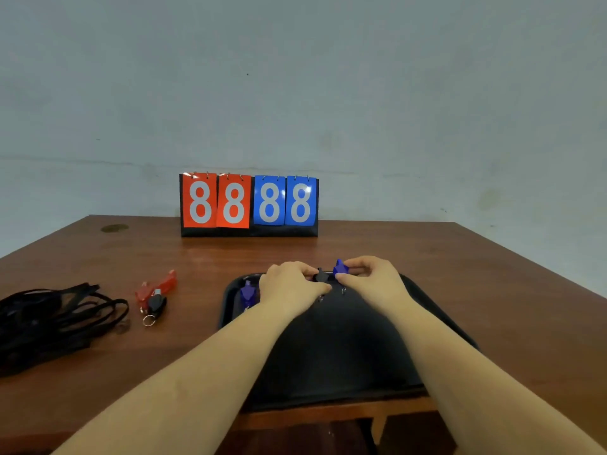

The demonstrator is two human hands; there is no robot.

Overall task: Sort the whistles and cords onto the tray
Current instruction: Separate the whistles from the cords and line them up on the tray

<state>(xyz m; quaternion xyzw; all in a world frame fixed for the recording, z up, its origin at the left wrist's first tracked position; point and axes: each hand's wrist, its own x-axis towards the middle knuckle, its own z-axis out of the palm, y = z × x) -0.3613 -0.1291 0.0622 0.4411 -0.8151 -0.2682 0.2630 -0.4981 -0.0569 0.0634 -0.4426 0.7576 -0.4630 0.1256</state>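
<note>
Whistles: your left hand (pixel 289 284) pinches a black whistle (pixel 322 276) and your right hand (pixel 371 277) a blue whistle (pixel 340 267), tip up, over the black tray's (pixel 427 310) far edge. Left of the tray, red whistles (pixel 157 287) and tangled black cords (pixel 56 316) lie on the wooden worktop (pixel 492 274).

Black plastic tray (pixel 427 310) flat on the table, with a dark blue plastic whistle (pixel 247 294) near its far-left corner, and along its far edge a black plastic whistle (pixel 321 276) and a brighter blue plastic whistle (pixel 340 268) side by side, both partly covered by fingers. Left of the tray, off it: two red plastic whistles (pixel 157 288) lying close together, with a small black whistle carrying a metal split ring (pixel 154 307) just in front. Farther left, a loose tangled heap of flat black cords (pixel 49 320).
</note>
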